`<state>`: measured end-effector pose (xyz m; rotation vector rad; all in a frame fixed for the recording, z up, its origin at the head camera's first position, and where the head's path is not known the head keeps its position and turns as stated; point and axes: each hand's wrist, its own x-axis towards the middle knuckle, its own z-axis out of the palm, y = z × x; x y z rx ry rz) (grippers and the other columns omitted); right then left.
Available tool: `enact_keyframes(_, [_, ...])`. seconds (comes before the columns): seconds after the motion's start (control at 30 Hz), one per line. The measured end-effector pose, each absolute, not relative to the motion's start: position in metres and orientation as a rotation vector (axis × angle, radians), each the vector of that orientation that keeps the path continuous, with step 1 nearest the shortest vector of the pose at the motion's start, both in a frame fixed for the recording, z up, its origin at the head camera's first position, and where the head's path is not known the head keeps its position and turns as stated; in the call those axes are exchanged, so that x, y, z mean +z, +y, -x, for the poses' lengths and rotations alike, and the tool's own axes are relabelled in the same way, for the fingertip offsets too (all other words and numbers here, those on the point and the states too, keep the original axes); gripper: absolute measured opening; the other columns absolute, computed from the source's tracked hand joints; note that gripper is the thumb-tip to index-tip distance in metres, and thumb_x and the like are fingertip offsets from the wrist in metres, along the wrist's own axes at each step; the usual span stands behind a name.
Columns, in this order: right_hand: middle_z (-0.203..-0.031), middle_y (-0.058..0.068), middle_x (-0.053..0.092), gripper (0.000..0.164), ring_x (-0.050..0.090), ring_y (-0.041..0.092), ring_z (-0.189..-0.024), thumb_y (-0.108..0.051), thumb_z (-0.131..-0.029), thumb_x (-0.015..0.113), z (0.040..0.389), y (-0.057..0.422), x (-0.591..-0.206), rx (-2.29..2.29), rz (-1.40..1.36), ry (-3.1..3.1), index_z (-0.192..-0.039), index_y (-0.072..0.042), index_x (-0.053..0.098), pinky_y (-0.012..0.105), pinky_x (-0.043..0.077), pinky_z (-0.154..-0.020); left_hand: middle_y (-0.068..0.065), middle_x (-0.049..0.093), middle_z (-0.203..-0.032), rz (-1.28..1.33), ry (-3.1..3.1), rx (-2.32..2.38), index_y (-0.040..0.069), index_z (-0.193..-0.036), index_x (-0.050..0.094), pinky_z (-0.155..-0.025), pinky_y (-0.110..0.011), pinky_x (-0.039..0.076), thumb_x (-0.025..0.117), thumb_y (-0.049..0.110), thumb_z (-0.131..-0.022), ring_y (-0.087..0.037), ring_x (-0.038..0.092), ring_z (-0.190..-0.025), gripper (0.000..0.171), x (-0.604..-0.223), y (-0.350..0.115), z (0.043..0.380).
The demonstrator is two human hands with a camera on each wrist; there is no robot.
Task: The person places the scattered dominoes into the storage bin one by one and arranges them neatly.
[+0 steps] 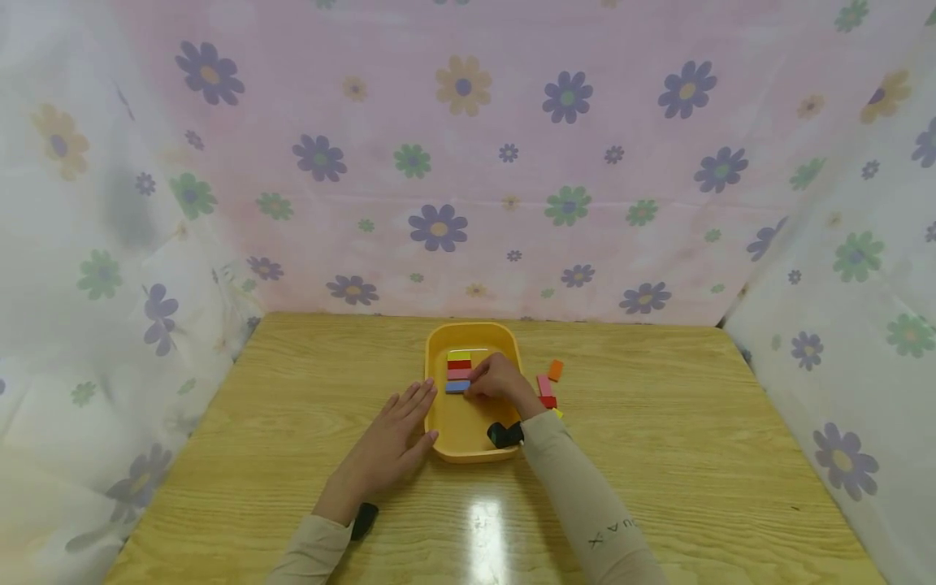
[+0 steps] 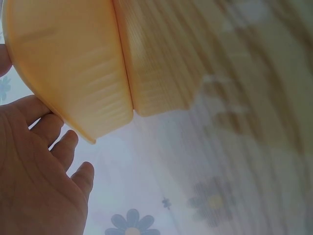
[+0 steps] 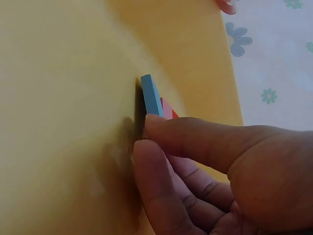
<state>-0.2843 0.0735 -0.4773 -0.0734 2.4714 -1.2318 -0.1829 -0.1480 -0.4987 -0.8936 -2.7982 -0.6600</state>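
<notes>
A yellow-orange plastic tray (image 1: 466, 431) stands on the wooden table. Inside it, yellow (image 1: 459, 356), red (image 1: 460, 365) and pink (image 1: 458, 374) blocks lie in a row, with a blue block (image 1: 457, 387) at the near end. My right hand (image 1: 500, 382) reaches into the tray and pinches the right end of the blue block (image 3: 152, 95) between thumb and index finger; the fingertips partly hide that end. On the tray's left side, my left hand (image 1: 391, 443) rests its extended fingers against the rim, as the left wrist view also shows.
Right of the tray, loose blocks lie on the table: orange (image 1: 556, 370), pink (image 1: 544, 385), red (image 1: 548, 402) and a yellow one (image 1: 558, 413) partly covered by the right sleeve. Flowered cloth (image 1: 468, 162) encloses the table at the back and both sides.
</notes>
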Motion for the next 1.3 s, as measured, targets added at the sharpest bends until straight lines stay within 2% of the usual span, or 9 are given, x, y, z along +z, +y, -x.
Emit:
enact_keyframes(0.33, [-0.070, 0.008, 0.066, 0.018, 0.064, 0.020, -0.057, -0.008, -0.073, 0.078, 0.2842, 0.0738, -0.4778, -1.262, 0.012, 2.453, -0.086, 0.000, 0.070, 0.027, 0.054, -0.055, -0.001, 0.018, -0.155, 0.906, -2.785, -0.653, 0.011, -0.149, 0.021, -0.112, -0.051, 0.018, 0.037, 0.045, -0.098, -0.024, 0.018, -0.142, 0.063, -0.4981, -0.1473, 0.1830])
enact_keyframes(0.73, [-0.072, 0.009, 0.066, 0.019, 0.063, 0.020, -0.055, -0.006, -0.074, 0.077, 0.2852, 0.0740, -0.4801, -1.267, -0.014, 2.442, -0.090, 0.001, 0.069, 0.027, 0.054, -0.056, -0.003, 0.021, -0.154, 0.900, -2.772, -0.671, 0.010, -0.148, 0.024, -0.112, -0.051, 0.019, 0.041, 0.043, -0.098, -0.026, 0.020, -0.141, 0.063, -0.4956, -0.1463, 0.1816])
enact_keyframes(0.97, [-0.069, 0.008, 0.065, 0.019, 0.064, 0.020, -0.054, -0.007, -0.072, 0.078, 0.2872, 0.0740, -0.4823, -1.258, -0.027, 2.450, -0.087, 0.000, 0.069, 0.027, 0.054, -0.055, 0.000, 0.018, -0.155, 0.893, -2.804, -0.660, 0.013, -0.149, 0.020, -0.113, -0.050, 0.017, 0.037, 0.046, -0.098, -0.023, 0.017, -0.142, 0.063, -0.4966, -0.1466, 0.1823])
enact_keyframes(1.17, [-0.060, 0.006, 0.064, 0.020, 0.060, 0.018, -0.053, -0.011, -0.069, 0.081, 0.2873, 0.0733, -0.4819, -1.201, -0.008, 2.485, -0.082, -0.001, 0.069, 0.025, 0.050, -0.052, 0.002, 0.016, -0.155, 0.884, -2.818, -0.685, 0.014, -0.150, 0.019, -0.115, -0.047, 0.014, 0.035, 0.048, -0.098, -0.021, 0.015, -0.142, 0.064, -0.4972, -0.1470, 0.1827])
enact_keyframes(1.3, [-0.056, 0.005, 0.062, 0.021, 0.056, 0.015, -0.052, -0.013, -0.067, 0.082, 0.2876, 0.0725, -0.4828, -1.176, 0.016, 2.512, -0.076, -0.003, 0.066, 0.023, 0.044, -0.049, 0.000, 0.018, -0.155, 0.890, -2.803, -0.687, 0.012, -0.149, 0.021, -0.114, -0.049, 0.015, 0.036, 0.047, -0.098, -0.023, 0.017, -0.142, 0.064, -0.4977, -0.1468, 0.1828])
